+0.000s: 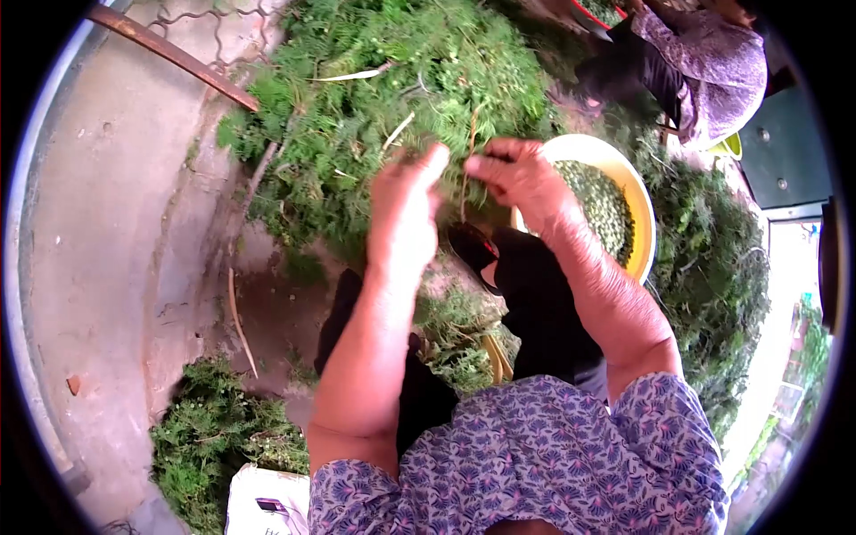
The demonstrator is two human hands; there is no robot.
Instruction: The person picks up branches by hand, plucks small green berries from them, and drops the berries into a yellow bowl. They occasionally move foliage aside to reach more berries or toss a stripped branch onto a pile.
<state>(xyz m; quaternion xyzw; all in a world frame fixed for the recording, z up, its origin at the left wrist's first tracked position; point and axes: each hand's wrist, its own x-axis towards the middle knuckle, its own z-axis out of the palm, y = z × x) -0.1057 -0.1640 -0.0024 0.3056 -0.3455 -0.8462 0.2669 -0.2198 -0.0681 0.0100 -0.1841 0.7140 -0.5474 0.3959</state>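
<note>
Bare concrete ground [116,223] lies open well left of the fingers. A heap of feathery greens [401,80] is spread beyond them. Just right of them, a yellow bowl [646,223] is filled with small green pickings [602,205]. Between the 2 hands, a thin stem [465,192] is pinched by the right hand [522,178]. The left hand [406,205] has bunched fingers against it, but its grip cannot be told.

The left hand [403,214] hides whatever its fingers [433,160] pinch
</note>
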